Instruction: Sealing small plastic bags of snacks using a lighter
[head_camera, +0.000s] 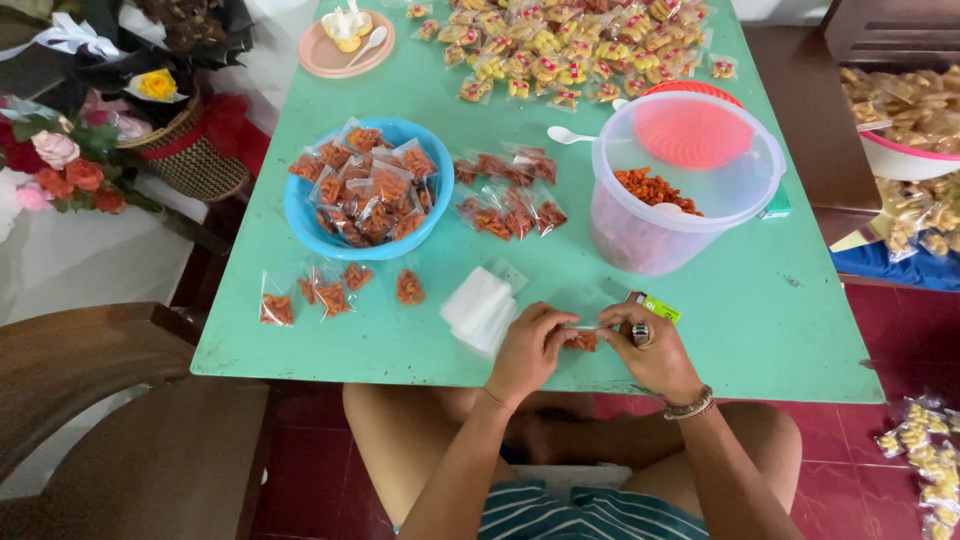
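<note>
My fingers (560, 325) pinch the packet (582, 341) by its top edge — light, crinkly, slippery, snacks inside brittle — both hands.

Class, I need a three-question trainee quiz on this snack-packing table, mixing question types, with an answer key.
1. True or false: the blue bowl holds filled packets.
2. What do the left hand and right hand pinch together? A) small snack packet B) white spoon C) pink plate
3. What lies just left of the hands on the green table?

Key: 1 true; 2 A; 3 stack of empty clear bags.
</note>
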